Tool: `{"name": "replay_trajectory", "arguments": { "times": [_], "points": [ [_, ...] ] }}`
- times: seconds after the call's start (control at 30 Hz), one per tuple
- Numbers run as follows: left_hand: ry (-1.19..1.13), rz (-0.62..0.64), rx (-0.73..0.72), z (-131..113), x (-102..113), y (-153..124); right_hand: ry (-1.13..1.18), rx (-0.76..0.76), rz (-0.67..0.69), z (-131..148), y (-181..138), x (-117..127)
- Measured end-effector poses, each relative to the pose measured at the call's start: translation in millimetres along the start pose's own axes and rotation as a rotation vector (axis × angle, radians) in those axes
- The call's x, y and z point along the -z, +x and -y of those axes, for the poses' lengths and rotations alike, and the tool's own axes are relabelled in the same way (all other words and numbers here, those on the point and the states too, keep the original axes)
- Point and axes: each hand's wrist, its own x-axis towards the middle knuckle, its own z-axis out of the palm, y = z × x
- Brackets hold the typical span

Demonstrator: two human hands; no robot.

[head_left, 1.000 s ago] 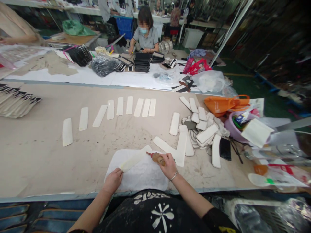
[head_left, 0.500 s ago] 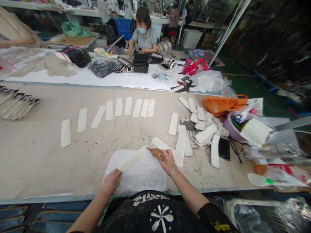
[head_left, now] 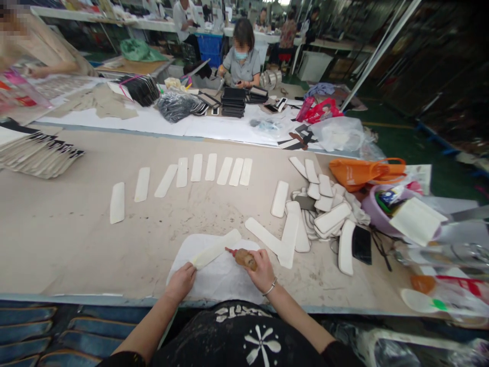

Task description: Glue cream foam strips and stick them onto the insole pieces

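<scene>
My left hand pinches the near end of a long off-white strip with rounded ends. The strip slants over a white sheet at the table's front. My right hand is closed around a small brown glue bottle with a red nozzle. Its tip points left, close to the strip's right-hand edge; whether it touches, I cannot tell. Just right of the sheet lie a slanted white strip and another white strip, their lower ends meeting.
Several white strips lie in a row farther back. To the right are a heap of white pieces, a black phone, a purple basin and an orange bag. A stack of pale pieces stands left. A co-worker sits opposite.
The bottle's nozzle has shifted from the strip's far tip down along its right edge. My left hand keeps its hold on the near end. The whole view has swung slightly left.
</scene>
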Motion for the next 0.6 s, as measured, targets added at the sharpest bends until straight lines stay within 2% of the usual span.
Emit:
{"name": "replay_trajectory", "arguments": {
  "times": [0.17, 0.3, 0.47, 0.6],
  "points": [
    [0.008, 0.024, 0.004, 1.0, 0.9, 0.1, 0.073, 0.055, 0.103, 23.1, 2.4, -19.6],
    [-0.025, 0.019, 0.007, 2.1, 1.0, 0.0, 0.062, 0.035, 0.119, 25.4, 6.1, -20.9],
    [-0.11, 0.021, 0.02, 4.6, 7.6, -7.6, 0.047, -0.074, -0.04, 4.3, 4.5, 4.8],
    [-0.12, -0.015, 0.089, 31.9, 28.6, -9.4, 0.029, -0.172, -0.121, -22.6, 6.2, 29.8]
  ]
}}
